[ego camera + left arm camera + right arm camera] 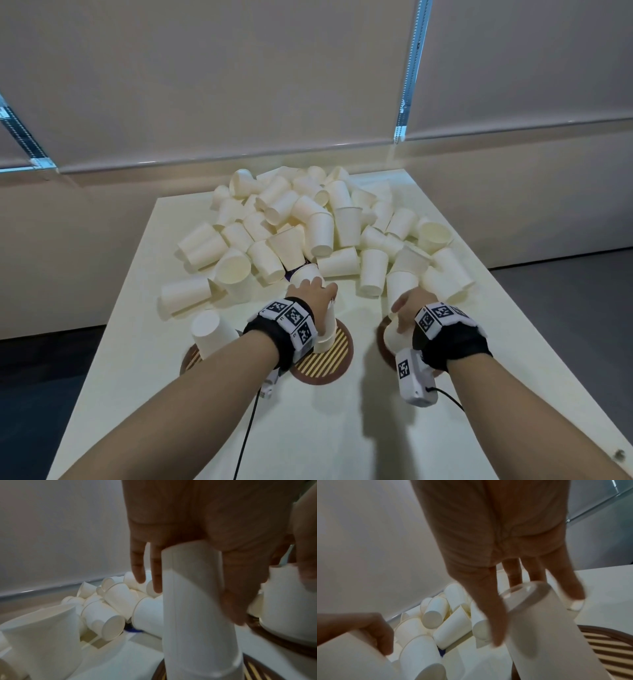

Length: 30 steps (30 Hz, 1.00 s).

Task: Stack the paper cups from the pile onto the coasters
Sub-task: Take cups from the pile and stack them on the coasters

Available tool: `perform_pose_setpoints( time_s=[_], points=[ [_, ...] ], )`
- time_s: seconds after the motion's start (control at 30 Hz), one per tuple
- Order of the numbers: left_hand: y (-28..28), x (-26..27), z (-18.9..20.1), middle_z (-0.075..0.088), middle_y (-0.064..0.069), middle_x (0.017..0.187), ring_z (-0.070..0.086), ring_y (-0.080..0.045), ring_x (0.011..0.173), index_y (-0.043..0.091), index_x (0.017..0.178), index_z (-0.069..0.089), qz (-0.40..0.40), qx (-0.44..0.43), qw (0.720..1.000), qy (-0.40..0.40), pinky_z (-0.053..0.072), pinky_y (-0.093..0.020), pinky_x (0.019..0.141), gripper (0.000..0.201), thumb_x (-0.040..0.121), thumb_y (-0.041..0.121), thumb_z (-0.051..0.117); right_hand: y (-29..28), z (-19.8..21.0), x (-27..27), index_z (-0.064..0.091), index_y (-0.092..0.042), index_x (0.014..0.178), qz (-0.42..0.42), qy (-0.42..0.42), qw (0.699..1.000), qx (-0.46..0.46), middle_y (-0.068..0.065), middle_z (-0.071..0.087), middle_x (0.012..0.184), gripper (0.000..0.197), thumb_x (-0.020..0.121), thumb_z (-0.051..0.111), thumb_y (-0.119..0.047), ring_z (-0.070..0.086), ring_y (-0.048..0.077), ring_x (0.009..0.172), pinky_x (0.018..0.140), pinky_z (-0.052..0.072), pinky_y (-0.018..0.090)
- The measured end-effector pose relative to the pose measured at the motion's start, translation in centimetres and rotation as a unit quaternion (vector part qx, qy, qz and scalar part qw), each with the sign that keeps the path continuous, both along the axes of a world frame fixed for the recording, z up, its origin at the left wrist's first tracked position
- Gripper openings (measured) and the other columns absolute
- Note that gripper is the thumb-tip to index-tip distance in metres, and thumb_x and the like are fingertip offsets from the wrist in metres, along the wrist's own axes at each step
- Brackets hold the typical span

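Pale worktop (pixel 308 428): near its front edge, left hand (pixel 313 291) and right hand (pixel 409 305) each grasp short cup stacks on coasters (pixel 329 359); big pile (pixel 308 233) remains behind.

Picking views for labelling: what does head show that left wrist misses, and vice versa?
Head only: the third, far-left round striped coaster with an upturned white paper cup on it, and both marker wristbands.
Left wrist only: the left hand grip from the palm side, fingers along the nested cups, plus their stepped rims.
Both: the white paper cup stack on the middle striped coaster, and the loose cup pile.
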State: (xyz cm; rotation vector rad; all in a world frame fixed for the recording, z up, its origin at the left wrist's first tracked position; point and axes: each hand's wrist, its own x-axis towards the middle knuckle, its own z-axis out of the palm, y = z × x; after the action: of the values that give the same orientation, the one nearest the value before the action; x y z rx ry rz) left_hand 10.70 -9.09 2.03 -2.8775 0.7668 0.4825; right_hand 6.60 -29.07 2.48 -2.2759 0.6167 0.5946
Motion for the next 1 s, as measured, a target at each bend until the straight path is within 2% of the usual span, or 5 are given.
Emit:
perform_pose_setpoints(
  time_s=[0.17, 0.4, 0.63, 0.8, 1.0],
  points=[
    [-2.4, 0.5, 1.9, 0.049, -0.002, 0.128, 0.045, -0.023, 0.120, 0.020, 0.128, 0.046, 0.005, -0.087, 0.996, 0.004, 0.036, -0.043, 0.099, 0.073, 0.075, 0.068, 0.059, -1.6, 0.6, 2.2, 0.059, -0.009, 0.123, -0.038, -0.078, 0.991, -0.099, 0.008, 0.059, 0.129, 0.047, 0.082, 0.069, -0.031, 0.055, 0.024, 0.118, 0.096, 0.042, 0.030],
    [-9.7, 1.6, 3.4, 0.061, -0.010, 0.114, 0.058, -0.025, 0.103, 0.007, 0.111, 0.059, 0.061, -0.247, 0.967, 0.030, 0.048, -0.034, 0.085, 0.028, 0.092, 0.026, 0.051, -5.1, 1.7, 4.8, 0.045, -0.010, 0.138, 0.032, -0.062, 0.987, -0.143, 0.010, 0.045, 0.144, 0.046, 0.093, 0.052, -0.014, 0.045, 0.026, 0.130, 0.105, 0.035, 0.031],
    [-12.4, 2.8, 0.2, 0.062, -0.013, 0.116, 0.061, -0.027, 0.104, 0.004, 0.119, 0.056, 0.136, -0.158, 0.974, 0.089, 0.047, -0.031, 0.078, 0.038, 0.094, 0.032, 0.052, -7.8, -0.5, 6.1, 0.044, -0.013, 0.137, 0.097, -0.058, 0.991, -0.073, 0.007, 0.049, 0.138, 0.057, 0.085, 0.065, -0.007, 0.056, 0.024, 0.117, 0.092, 0.043, 0.025],
    [-13.1, 3.1, -1.7, 0.059, -0.013, 0.122, 0.058, -0.024, 0.103, 0.003, 0.123, 0.052, 0.182, -0.148, 0.964, 0.129, 0.038, -0.027, 0.074, 0.050, 0.092, 0.043, 0.054, -7.5, -2.1, 6.6, 0.048, -0.015, 0.130, 0.134, -0.069, 0.986, -0.064, -0.001, 0.050, 0.095, 0.054, 0.081, 0.069, -0.012, 0.049, 0.015, 0.092, 0.083, 0.041, 0.023],
    [-13.5, 3.4, -3.6, 0.056, -0.009, 0.122, 0.059, -0.024, 0.105, 0.009, 0.132, 0.041, 0.225, -0.177, 0.944, 0.164, 0.046, -0.030, 0.078, 0.073, 0.080, 0.055, 0.062, -7.5, -3.1, 7.7, 0.062, -0.012, 0.087, 0.124, -0.085, 0.988, -0.033, -0.002, 0.056, 0.077, 0.014, 0.076, 0.070, -0.012, 0.055, 0.016, 0.079, 0.069, 0.047, 0.024]
  ],
)
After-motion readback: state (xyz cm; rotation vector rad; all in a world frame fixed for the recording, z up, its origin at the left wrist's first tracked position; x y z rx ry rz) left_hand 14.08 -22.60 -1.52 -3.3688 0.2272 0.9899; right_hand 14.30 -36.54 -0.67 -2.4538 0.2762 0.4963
